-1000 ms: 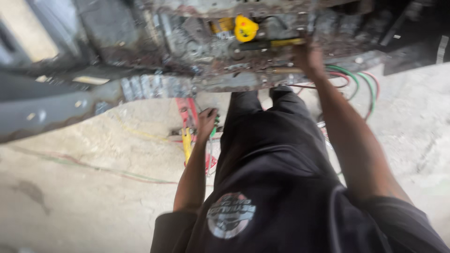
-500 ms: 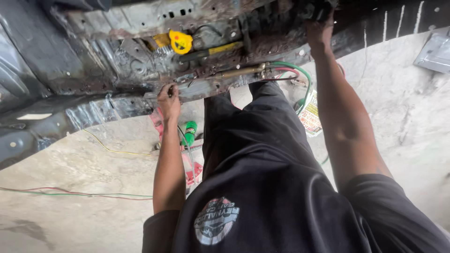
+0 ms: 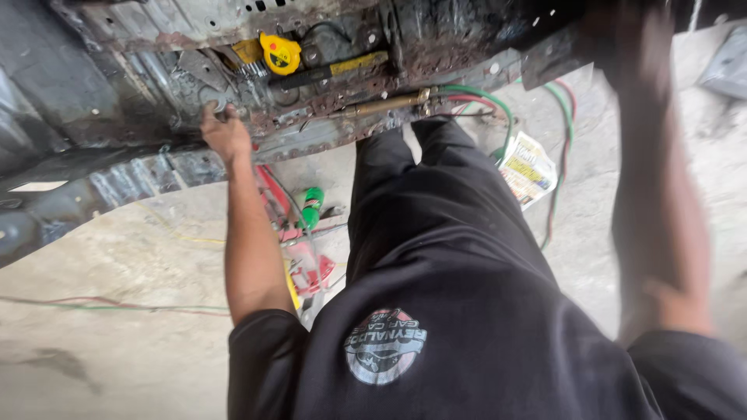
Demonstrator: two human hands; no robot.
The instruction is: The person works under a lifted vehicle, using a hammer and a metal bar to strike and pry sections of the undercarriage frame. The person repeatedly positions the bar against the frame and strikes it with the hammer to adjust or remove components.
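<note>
Left hand (image 3: 226, 132) has crept up from half a second ago and now grips the rusty car sill (image 3: 311, 136) near its left end, just below the yellow tape measure (image 3: 280, 53), while the right hand (image 3: 634, 31) is too blurred to tell.

Rusted grey metal car sill (image 3: 233, 117) across the upper frame, gripped at upper left, flat yellow tape measure (image 3: 280, 53) lying on it, top centre

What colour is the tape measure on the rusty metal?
Yellow: the tape measure shows best in the head view.
</note>
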